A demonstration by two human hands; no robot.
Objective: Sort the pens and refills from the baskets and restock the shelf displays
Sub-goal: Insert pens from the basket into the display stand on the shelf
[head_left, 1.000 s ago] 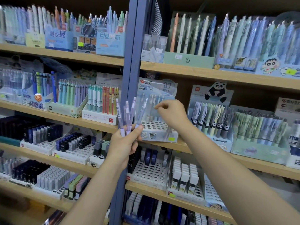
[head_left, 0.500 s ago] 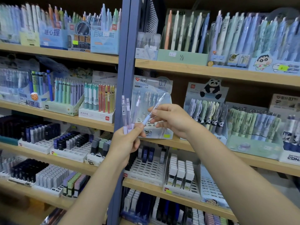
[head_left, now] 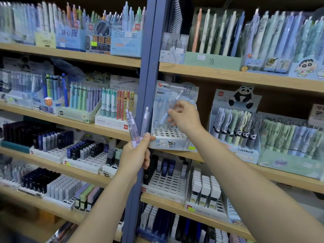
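My left hand (head_left: 135, 156) grips a small bunch of clear lilac-tipped pens (head_left: 130, 123) by their lower ends, held upright in front of the blue shelf post. My right hand (head_left: 185, 118) pinches one more clear pen (head_left: 172, 109), tilted, tip down over the pale blue 0.7 mm display stand (head_left: 166, 133). The stand's perforated top shows many bare holes, and a few pens stand at its back.
The blue post (head_left: 149, 71) splits two shelf bays. Panda-themed pen box (head_left: 235, 130) sits right of the stand. Lead refill trays (head_left: 166, 183) fill the shelf below. Coloured pen boxes (head_left: 115, 111) stand to the left.
My right hand took one pen from the bunch in my left hand and carried it up and right over the display stand. The left hand stayed in place.
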